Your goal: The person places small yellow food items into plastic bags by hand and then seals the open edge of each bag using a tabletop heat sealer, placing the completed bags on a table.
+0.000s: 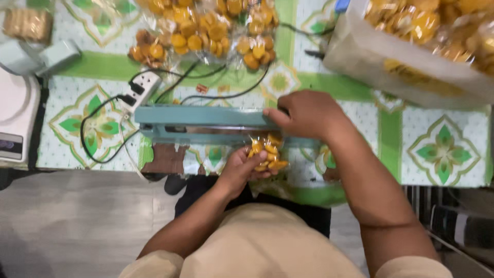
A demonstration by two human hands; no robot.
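My left hand [237,167] holds a small clear bag of yellow round snacks [266,152] with its top edge tucked into a teal heat sealer [200,125] lying across the table. My right hand [307,114] grips and presses down the sealer's lever arm at its right end, directly above the bag. The bag's mouth is hidden under the sealer's arm.
Several sealed bags of the same snacks [206,31] lie beyond the sealer. A large clear bag of snacks [427,36] stands at the upper right. A white power strip [140,88] with black cables and a white scale [15,116] sit left, on a green-patterned tablecloth [442,149].
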